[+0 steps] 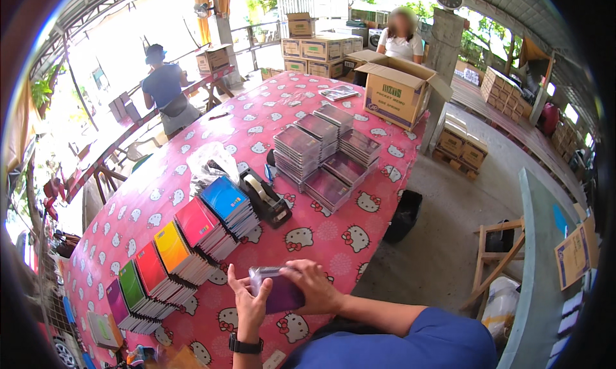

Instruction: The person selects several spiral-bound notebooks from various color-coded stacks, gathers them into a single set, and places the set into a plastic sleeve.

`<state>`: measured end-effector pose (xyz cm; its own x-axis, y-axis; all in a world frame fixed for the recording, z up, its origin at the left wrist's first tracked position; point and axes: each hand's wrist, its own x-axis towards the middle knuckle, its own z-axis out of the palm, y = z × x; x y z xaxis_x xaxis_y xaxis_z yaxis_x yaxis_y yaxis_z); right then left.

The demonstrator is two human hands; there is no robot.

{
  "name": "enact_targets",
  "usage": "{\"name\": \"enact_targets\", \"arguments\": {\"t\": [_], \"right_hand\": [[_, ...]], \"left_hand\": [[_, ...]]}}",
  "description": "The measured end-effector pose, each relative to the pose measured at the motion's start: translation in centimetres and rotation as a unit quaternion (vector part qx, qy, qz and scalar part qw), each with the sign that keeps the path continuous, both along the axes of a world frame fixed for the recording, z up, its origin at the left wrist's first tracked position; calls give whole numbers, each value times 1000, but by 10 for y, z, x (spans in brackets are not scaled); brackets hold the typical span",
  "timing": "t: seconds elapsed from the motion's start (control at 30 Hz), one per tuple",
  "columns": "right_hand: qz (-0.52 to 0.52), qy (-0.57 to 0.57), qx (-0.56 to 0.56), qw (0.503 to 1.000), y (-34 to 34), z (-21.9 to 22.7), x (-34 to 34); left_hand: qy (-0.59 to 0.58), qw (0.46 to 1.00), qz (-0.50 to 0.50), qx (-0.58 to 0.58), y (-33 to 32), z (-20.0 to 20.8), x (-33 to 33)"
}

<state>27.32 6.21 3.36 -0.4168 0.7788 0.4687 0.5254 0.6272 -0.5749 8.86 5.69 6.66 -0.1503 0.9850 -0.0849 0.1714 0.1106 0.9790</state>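
Observation:
Close in front of me is a small purple notebook pack [282, 296] in what looks like clear wrap. My right hand [314, 285] is closed over its right side, fingers across the top. At its left edge, my left hand [248, 301] has its fingers spread and its thumb against the wrap; a dark watch is on that wrist. Left of my hands runs a row of spiral notebook stacks in purple, green [132, 285], red, yellow [172, 247], pink-red and blue [224, 199]. Farther off stand several piles of plastic-wrapped dark purple notebooks [299, 144].
A black tape dispenser [266, 199] sits beside the blue stack, near crumpled clear plastic [210, 164]. An open carton [394, 100] stands on the far right of the pink patterned table [308, 241]. One person [401, 39] sits beyond it; another [163, 90] works at a bench, far left.

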Motion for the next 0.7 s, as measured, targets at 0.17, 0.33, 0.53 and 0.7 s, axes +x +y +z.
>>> {"name": "enact_targets", "arguments": {"t": [0.17, 0.33, 0.53, 0.7], "right_hand": [[-211, 50, 46, 975, 70, -13, 73], [-419, -40, 100, 902, 168, 19, 154], [-460, -172, 84, 867, 264, -31, 206], [-425, -175, 1, 888, 281, -35, 207]], "left_hand": [[146, 981, -35, 120, -28, 5, -30], [-103, 991, 82, 12, -96, -14, -90], [-58, 968, 237, 54, -149, -68, -141], [134, 909, 392, 54, -182, -70, -152]]}}
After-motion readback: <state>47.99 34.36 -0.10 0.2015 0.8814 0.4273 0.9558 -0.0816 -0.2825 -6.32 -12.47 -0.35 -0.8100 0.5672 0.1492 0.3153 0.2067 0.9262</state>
